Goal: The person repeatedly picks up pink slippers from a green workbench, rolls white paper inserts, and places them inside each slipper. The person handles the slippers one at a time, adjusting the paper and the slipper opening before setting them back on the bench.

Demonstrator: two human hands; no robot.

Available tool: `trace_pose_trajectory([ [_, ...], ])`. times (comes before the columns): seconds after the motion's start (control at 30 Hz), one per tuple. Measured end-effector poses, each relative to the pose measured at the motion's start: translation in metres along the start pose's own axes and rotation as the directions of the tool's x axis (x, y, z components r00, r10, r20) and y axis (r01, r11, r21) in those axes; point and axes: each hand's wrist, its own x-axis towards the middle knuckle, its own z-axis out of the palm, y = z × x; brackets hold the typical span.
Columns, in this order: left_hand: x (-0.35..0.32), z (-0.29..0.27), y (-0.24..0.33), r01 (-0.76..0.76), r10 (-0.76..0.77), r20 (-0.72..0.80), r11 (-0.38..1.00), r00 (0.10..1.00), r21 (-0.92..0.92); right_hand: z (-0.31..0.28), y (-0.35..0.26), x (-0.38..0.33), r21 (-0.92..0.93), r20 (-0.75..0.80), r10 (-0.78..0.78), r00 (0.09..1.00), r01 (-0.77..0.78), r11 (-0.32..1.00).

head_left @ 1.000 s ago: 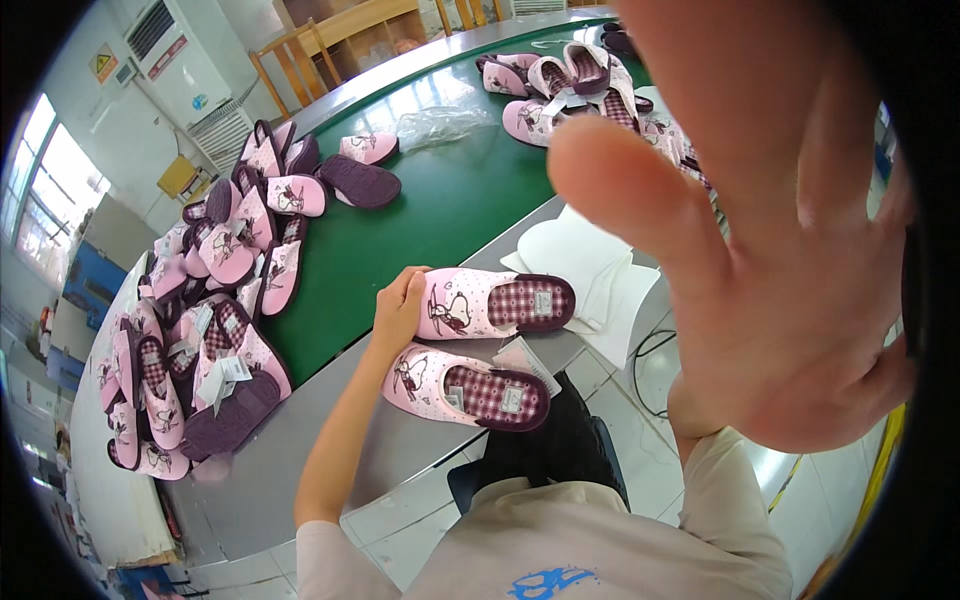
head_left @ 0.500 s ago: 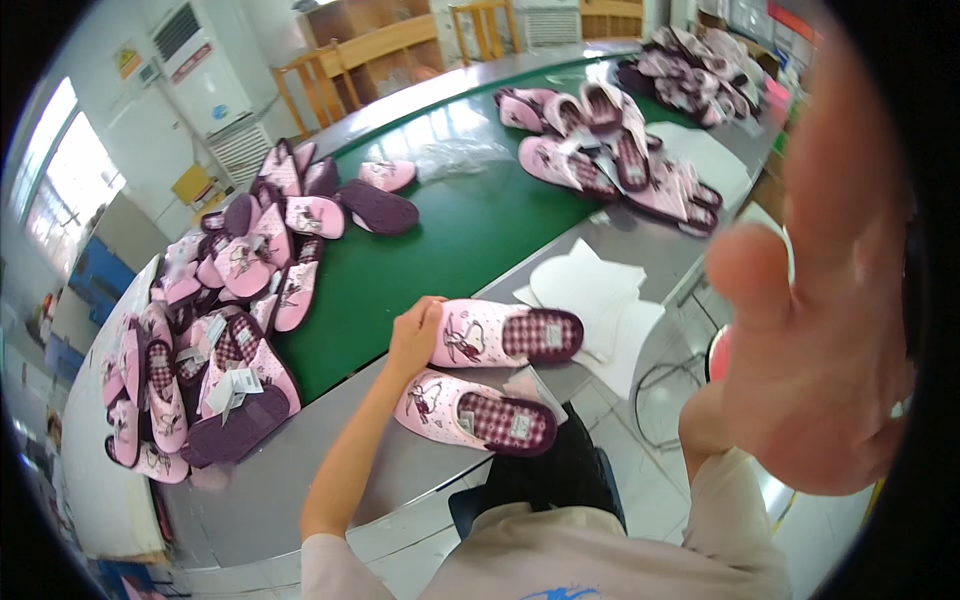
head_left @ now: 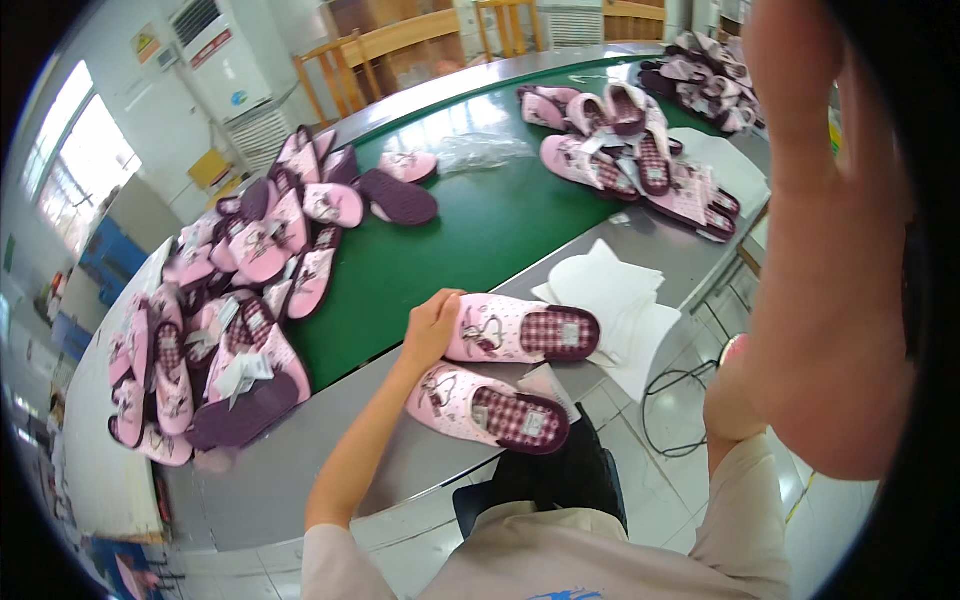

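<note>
My left hand (head_left: 435, 325) lies curled over the toe of a pink slipper (head_left: 520, 330) with a checked maroon insole. A second matching slipper (head_left: 490, 405) lies just in front of it, on the grey table edge (head_left: 300, 470). My right hand is raised close to the camera at the right; only a blurred wrist and forearm (head_left: 830, 280) show. Its fingers are out of the picture, so its state is hidden.
A green belt (head_left: 480, 230) runs across the table. Piles of pink and purple slippers lie at the left (head_left: 240, 300) and far right (head_left: 640, 150). White paper sheets (head_left: 610, 290) sit beside the pair. A clear plastic bag (head_left: 485, 150), wooden chairs (head_left: 400, 40) and a floor cable (head_left: 680, 400) are nearby.
My right hand has risen and slid right; its spread fingers have left the picture. The left hand has stayed on the slipper toe.
</note>
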Motion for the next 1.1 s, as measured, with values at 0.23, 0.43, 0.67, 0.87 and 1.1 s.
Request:
trace_pose_trajectory([
  [0.23, 0.0, -0.001, 0.003, 0.047, -0.046, 0.032, 0.998, 0.998, -0.031, -0.014, -0.001, 0.007, -0.002, 0.013, -0.02, 1.0, 0.02, 1.0],
  [0.43, 0.001, -0.002, -0.003, 0.046, -0.046, 0.031, 0.999, 0.998, -0.02, -0.016, -0.001, 0.01, -0.009, 0.018, -0.025, 1.0, 0.025, 1.0],
  [0.67, -0.001, -0.003, 0.002, 0.065, -0.064, 0.043, 0.997, 0.997, -0.037, -0.018, -0.004, 0.011, -0.018, 0.017, -0.033, 0.999, 0.033, 0.999],
  [0.87, 0.0, -0.003, 0.001, 0.053, -0.052, 0.038, 0.998, 0.998, -0.032, -0.019, -0.009, 0.013, -0.018, 0.022, -0.048, 0.999, 0.049, 0.999],
  [1.1, 0.0, -0.004, -0.001, 0.075, -0.072, 0.073, 0.996, 0.995, -0.044, -0.019, -0.01, 0.011, -0.019, 0.027, -0.049, 0.998, 0.049, 0.999],
])
